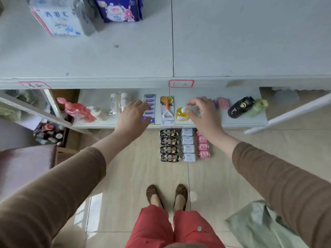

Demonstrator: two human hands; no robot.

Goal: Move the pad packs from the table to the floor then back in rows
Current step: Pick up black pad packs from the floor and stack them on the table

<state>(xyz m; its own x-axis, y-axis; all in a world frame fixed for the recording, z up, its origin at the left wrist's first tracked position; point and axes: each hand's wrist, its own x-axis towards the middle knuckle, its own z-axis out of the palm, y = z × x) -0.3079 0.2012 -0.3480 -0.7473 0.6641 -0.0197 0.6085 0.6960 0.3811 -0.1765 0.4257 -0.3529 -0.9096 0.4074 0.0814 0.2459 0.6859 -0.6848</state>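
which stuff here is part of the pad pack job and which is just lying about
Job: black packs, white packs and pink packs in rows on the floor; table.

Lying about: peeler, bottles, ABC box, blue bag.

Four dark packs; four white packs; four pink packs.

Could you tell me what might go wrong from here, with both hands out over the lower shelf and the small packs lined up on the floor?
1. The right hand hovers with curled fingers near the yellow bottle; a careless reach could knock it over.
2. The three rows of small packs lie on the floor just ahead of the shoes; a step forward might crush or scatter them.
3. The left hand, fingers spread, could brush the blue blister card off the shelf edge.
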